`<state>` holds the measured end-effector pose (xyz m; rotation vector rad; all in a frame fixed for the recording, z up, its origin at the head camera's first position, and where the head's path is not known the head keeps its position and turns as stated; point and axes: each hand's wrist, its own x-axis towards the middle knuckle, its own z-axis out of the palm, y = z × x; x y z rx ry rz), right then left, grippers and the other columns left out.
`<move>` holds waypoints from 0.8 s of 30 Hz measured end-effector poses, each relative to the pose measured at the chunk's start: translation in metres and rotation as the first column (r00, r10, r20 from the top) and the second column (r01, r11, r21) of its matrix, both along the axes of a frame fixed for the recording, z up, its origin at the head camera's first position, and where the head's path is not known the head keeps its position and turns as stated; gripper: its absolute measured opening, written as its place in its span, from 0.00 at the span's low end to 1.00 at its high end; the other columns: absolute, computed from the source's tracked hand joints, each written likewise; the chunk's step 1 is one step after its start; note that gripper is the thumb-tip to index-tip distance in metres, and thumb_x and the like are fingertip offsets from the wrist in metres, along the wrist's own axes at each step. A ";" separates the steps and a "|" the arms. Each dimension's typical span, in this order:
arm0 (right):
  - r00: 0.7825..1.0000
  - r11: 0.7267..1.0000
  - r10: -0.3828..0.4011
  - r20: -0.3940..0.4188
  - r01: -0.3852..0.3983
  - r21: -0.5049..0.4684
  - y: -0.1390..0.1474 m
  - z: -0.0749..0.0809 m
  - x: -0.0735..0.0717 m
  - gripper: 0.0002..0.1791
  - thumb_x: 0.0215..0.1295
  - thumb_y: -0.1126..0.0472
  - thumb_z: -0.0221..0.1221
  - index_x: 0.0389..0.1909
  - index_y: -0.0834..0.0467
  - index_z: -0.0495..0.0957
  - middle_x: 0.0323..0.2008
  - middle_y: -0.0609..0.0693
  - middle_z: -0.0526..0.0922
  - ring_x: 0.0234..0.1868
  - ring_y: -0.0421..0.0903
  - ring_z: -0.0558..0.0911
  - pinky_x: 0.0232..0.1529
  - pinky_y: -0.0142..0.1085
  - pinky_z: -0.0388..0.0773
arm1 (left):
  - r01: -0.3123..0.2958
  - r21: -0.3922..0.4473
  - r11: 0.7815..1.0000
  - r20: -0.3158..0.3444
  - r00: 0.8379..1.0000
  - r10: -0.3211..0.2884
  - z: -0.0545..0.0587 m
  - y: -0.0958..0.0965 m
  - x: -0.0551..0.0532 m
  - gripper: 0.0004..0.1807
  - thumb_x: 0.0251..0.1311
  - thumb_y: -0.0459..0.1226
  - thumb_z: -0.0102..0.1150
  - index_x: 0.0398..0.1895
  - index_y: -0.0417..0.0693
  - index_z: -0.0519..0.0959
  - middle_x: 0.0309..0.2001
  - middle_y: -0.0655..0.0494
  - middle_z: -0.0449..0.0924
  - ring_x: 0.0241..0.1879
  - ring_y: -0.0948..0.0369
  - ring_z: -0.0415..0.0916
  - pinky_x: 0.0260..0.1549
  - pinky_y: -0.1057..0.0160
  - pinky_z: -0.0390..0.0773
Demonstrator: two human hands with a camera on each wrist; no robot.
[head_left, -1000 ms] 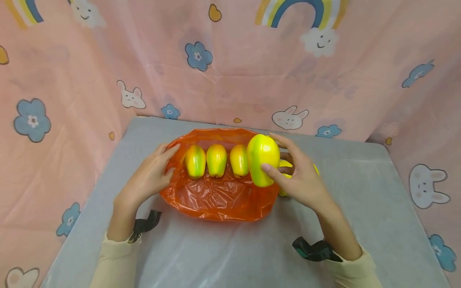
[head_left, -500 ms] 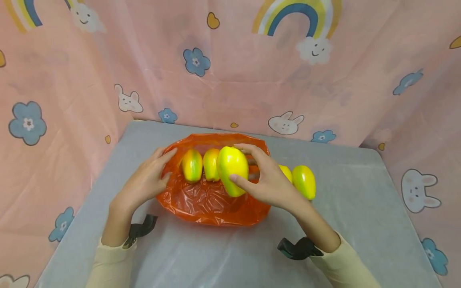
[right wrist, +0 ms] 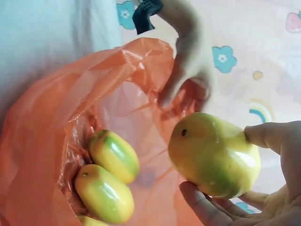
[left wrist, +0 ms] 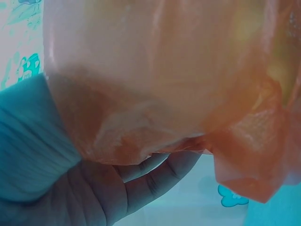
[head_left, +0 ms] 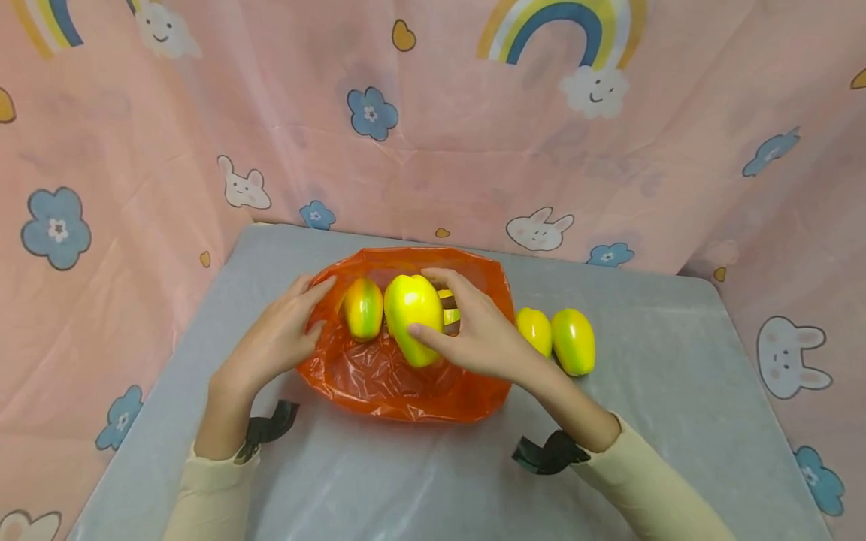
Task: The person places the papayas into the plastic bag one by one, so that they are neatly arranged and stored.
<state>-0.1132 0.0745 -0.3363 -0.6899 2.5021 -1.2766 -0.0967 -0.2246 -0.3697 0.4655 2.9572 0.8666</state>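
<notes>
My right hand (head_left: 476, 330) pinches a glossy yellow-green papaya (head_left: 411, 315) between thumb and fingers, above the opening of an orange plastic bag (head_left: 406, 409). At the bag's left rim, my left hand (head_left: 280, 330) holds the plastic, its thumb on the inner side. Inside the bag lies one papaya (head_left: 364, 309) in plain sight; others are partly hidden behind the held papaya and my right fingers. The right wrist view shows two papayas (right wrist: 104, 194) in the bag and a sliver of a third. The bag fills most of the left wrist view, in front of my left fingers (left wrist: 150, 188).
Two more papayas (head_left: 573, 342) lie side by side on the grey-covered table (head_left: 663, 421), to the right of the bag. A pink patterned curtain (head_left: 446, 120) hangs behind and at both sides. Black straps (head_left: 551, 453) sit at both wrists.
My right hand has carried the papaya leftward from the bag's right rim to over its middle, bringing the two papayas on the table into view. My left hand stays at the rim.
</notes>
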 end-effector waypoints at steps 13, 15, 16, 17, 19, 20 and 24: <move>0.999 0.993 0.040 0.024 -0.042 0.109 -0.016 0.010 -0.016 0.42 0.68 0.48 0.68 0.77 0.54 0.62 0.72 0.51 0.71 0.67 0.52 0.79 0.54 0.45 0.89 | 0.004 0.010 1.000 -0.002 1.000 -0.004 -0.001 -0.001 -0.001 0.37 0.64 0.23 0.55 0.79 0.35 0.64 0.73 0.36 0.68 0.66 0.39 0.74 0.66 0.37 0.77; 0.999 0.992 0.048 0.011 -0.049 0.115 -0.020 0.012 -0.018 0.40 0.68 0.48 0.68 0.76 0.55 0.62 0.70 0.51 0.73 0.65 0.51 0.79 0.54 0.44 0.89 | 0.003 0.015 1.000 0.000 1.000 -0.003 -0.001 -0.001 -0.002 0.37 0.65 0.23 0.55 0.80 0.36 0.64 0.73 0.36 0.68 0.67 0.39 0.74 0.67 0.37 0.77; 0.998 0.991 0.055 0.007 -0.056 0.119 -0.023 0.012 -0.020 0.40 0.68 0.48 0.68 0.75 0.55 0.63 0.69 0.51 0.73 0.64 0.51 0.79 0.55 0.44 0.88 | 0.002 0.016 1.000 0.000 1.000 -0.002 -0.001 -0.001 -0.002 0.37 0.65 0.23 0.54 0.80 0.36 0.63 0.73 0.36 0.68 0.67 0.40 0.74 0.67 0.37 0.77; 0.998 0.990 0.063 0.002 -0.063 0.127 -0.025 0.011 -0.022 0.39 0.68 0.48 0.68 0.75 0.55 0.63 0.67 0.51 0.74 0.63 0.50 0.79 0.54 0.43 0.88 | 0.000 0.018 1.000 0.001 1.000 0.000 -0.001 -0.001 -0.002 0.37 0.65 0.23 0.54 0.80 0.35 0.63 0.73 0.37 0.68 0.67 0.40 0.74 0.67 0.37 0.77; 0.997 0.986 0.072 -0.002 -0.071 0.151 -0.030 0.010 -0.024 0.39 0.68 0.47 0.68 0.74 0.55 0.63 0.66 0.51 0.75 0.60 0.49 0.80 0.54 0.42 0.87 | 0.002 0.016 1.000 -0.002 1.000 -0.002 -0.001 -0.001 -0.003 0.37 0.65 0.23 0.54 0.80 0.35 0.63 0.73 0.36 0.68 0.67 0.40 0.74 0.67 0.37 0.77; 0.997 0.983 0.077 -0.004 -0.075 0.166 -0.032 0.009 -0.025 0.39 0.68 0.47 0.68 0.74 0.55 0.63 0.65 0.51 0.75 0.58 0.48 0.80 0.53 0.41 0.86 | 0.002 0.015 1.000 -0.003 1.000 -0.002 -0.001 -0.001 -0.003 0.37 0.65 0.23 0.54 0.80 0.35 0.64 0.73 0.36 0.68 0.67 0.40 0.74 0.67 0.37 0.77; 0.996 0.975 0.093 -0.004 -0.090 0.205 -0.043 0.008 -0.028 0.39 0.67 0.47 0.68 0.73 0.55 0.63 0.63 0.51 0.76 0.53 0.47 0.81 0.50 0.39 0.86 | 0.001 0.013 1.000 0.003 1.000 -0.001 -0.001 -0.002 -0.002 0.37 0.65 0.23 0.54 0.79 0.34 0.64 0.73 0.36 0.68 0.67 0.39 0.74 0.67 0.37 0.77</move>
